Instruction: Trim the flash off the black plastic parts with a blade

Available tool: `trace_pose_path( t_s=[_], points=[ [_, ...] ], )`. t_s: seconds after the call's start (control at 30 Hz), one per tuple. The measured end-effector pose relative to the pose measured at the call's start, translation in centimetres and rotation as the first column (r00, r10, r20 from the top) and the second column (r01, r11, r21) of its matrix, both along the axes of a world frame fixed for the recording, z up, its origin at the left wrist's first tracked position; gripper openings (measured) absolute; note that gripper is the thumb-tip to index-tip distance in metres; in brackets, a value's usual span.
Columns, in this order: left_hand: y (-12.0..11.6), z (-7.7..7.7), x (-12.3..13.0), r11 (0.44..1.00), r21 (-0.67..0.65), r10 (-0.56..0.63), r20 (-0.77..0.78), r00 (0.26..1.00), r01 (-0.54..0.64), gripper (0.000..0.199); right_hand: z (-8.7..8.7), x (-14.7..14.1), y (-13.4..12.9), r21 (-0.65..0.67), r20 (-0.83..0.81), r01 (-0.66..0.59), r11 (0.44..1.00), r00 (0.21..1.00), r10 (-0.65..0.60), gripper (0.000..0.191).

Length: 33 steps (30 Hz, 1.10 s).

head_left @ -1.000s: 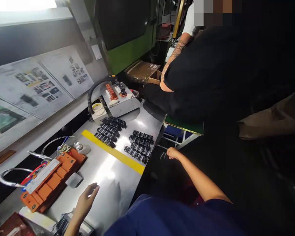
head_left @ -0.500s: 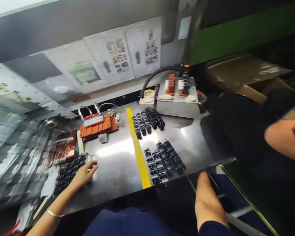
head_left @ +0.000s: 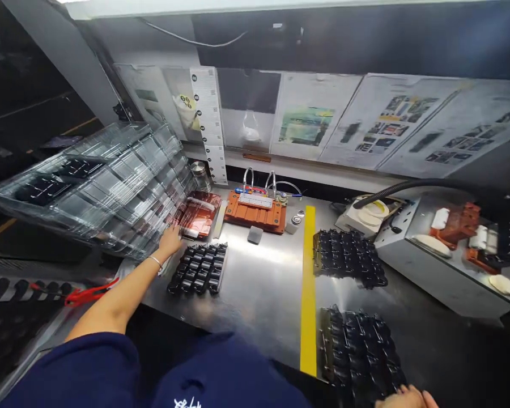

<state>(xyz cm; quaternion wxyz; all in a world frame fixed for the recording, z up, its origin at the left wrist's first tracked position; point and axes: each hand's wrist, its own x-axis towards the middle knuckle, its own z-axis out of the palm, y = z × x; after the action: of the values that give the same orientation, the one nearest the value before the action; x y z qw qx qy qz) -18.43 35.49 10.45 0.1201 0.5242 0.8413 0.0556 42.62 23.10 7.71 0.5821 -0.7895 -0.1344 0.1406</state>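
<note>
My left hand (head_left: 170, 241) reaches to the near right edge of a stack of clear plastic trays (head_left: 140, 192). Its fingers look stretched out and apart, and the fingertips blur against the tray edge. Just below that hand lies a group of black ribbed plastic parts (head_left: 199, 267) in rows. My right hand (head_left: 408, 398) is cut off by the bottom edge of the view, beside another group of black parts (head_left: 361, 351); whether it holds anything is hidden. A third group of black parts (head_left: 348, 255) lies farther back.
A yellow tape strip (head_left: 308, 289) divides the metal table (head_left: 259, 300). Behind are an orange fixture (head_left: 255, 214) with clamp handles, a grey block (head_left: 255, 234) and a reddish-brown packet (head_left: 203, 212). A metal box (head_left: 446, 272) stands right; red-handled pliers (head_left: 87, 293) lie left.
The view has swung left, bringing the tray stack fully in. My left hand has moved from beside the left black parts up to the trays. Some fingers of my right hand now show.
</note>
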Motion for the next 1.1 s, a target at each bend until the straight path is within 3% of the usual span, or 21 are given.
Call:
trace_pose_path(
  t_s=[0.03, 0.1, 0.17, 0.2, 0.23, 0.27, 0.3, 0.37, 0.4, 0.43, 0.5, 0.53, 0.63, 0.73, 0.77, 0.9, 1.03, 1.1],
  points=[
    [0.9, -0.6, -0.9, 1.0, -0.001, -0.028, 0.009, 1.0, 0.028, 0.061, 0.4, -2.7, 1.7, -0.011, 0.051, -0.017, 1.0, 0.999, 0.017, 0.051],
    [2.5, -1.8, -2.0, 0.995, 0.0, -0.101, 0.042, 0.994, 0.101, 0.063, 1.6, -9.8, 5.6, -0.054, 0.172, -0.216, 0.975, 0.96, 0.222, 0.05],
    [3.9, -2.7, -2.1, 0.986, 0.007, -0.166, 0.085, 0.982, 0.166, 0.066, 2.8, -18.7, 9.7, -0.126, 0.31, -0.479, 0.869, 0.813, 0.493, 0.049],
    [4.5, -3.1, -1.9, 0.982, 0.013, -0.187, 0.107, 0.976, 0.187, 0.067, 3.2, -23.6, 11.7, -0.193, 0.351, -0.619, 0.762, 0.682, 0.642, 0.049],
    [4.9, -3.3, -1.8, 0.98, 0.019, -0.199, 0.129, 0.971, 0.199, 0.068, 3.5, -28.6, 13.5, -0.291, 0.363, -0.765, 0.575, 0.467, 0.806, 0.049],
    [5.2, -3.5, -1.7, 0.979, 0.027, -0.203, 0.152, 0.967, 0.201, 0.068, 3.6, -33.5, 15.2, -0.41, 0.344, -0.855, 0.319, 0.179, 0.922, 0.048],
    [5.4, -3.6, -1.7, 0.98, 0.037, -0.2, 0.177, 0.964, 0.196, 0.067, 3.4, -38.2, 16.6, -0.448, 0.329, -0.873, 0.192, 0.04, 0.944, 0.042],
    [5.2, -3.6, -2.2, 0.984, 0.065, -0.178, 0.232, 0.956, 0.167, 0.064, 2.5, -46.1, 18.8, -0.517, 0.294, -0.856, 0.016, -0.16, 0.942, 0.04],
    [4.8, -3.5, -2.7, 0.986, 0.084, -0.161, 0.262, 0.951, 0.143, 0.062, 1.8, -49.2, 19.6, -0.664, 0.246, -0.739, -0.113, -0.358, 0.901, 0.049],
    [4.3, -3.4, -3.3, 0.988, 0.105, -0.141, 0.294, 0.945, 0.115, 0.061, 1.1, -51.6, 20.2, -0.749, 0.202, -0.641, -0.167, -0.461, 0.864, 0.053],
    [2.7, -3.2, -4.8, 0.988, 0.144, -0.098, 0.366, 0.926, 0.047, 0.058, -0.3, -54.5, 20.9, -0.832, 0.127, -0.508, -0.222, -0.565, 0.815, 0.053],
    [1.8, -3.2, -5.6, 0.987, 0.159, -0.074, 0.407, 0.91, 0.009, 0.057, -0.9, -55.2, 21.1, -0.841, 0.112, -0.489, -0.23, -0.575, 0.81, 0.05],
    [-0.8, -3.3, -7.7, 0.981, 0.15, 0.018, 0.553, 0.833, -0.121, 0.048, -2.0, -55.1, 21.4, -0.849, 0.085, -0.462, -0.259, -0.602, 0.794, 0.041],
    [-2.0, -3.8, -8.9, 0.968, 0.053, 0.138, 0.708, 0.692, -0.247, 0.026, -1.8, -54.4, 21.7, -0.851, 0.072, -0.449, -0.272, -0.612, 0.788, 0.033],
    [-2.0, -3.9, -9.1, 0.96, 0.006, 0.181, 0.754, 0.632, -0.281, 0.024, -1.6, -54.3, 21.9, -0.851, 0.073, -0.451, -0.268, -0.608, 0.791, 0.032],
    [-0.2, -3.6, -8.9, 0.918, -0.154, 0.297, 0.876, 0.379, -0.365, 0.047, -0.1, -54.3, 22.1, -0.834, 0.117, -0.494, -0.246, -0.594, 0.796, 0.032],
    [2.2, -2.4, -8.0, 0.872, -0.215, 0.269, 0.961, 0.062, -0.44, 0.034, 1.4, -53.6, 21.5, -0.804, 0.146, -0.535, -0.261, -0.602, 0.785, 0.032],
    [2.9, -1.9, -7.5, 0.861, -0.212, 0.249, 0.968, 0.018, -0.462, 0.028, 2.1, -53.1, 21.3, -0.794, 0.151, -0.549, -0.26, -0.593, 0.791, 0.031]
  ],
)
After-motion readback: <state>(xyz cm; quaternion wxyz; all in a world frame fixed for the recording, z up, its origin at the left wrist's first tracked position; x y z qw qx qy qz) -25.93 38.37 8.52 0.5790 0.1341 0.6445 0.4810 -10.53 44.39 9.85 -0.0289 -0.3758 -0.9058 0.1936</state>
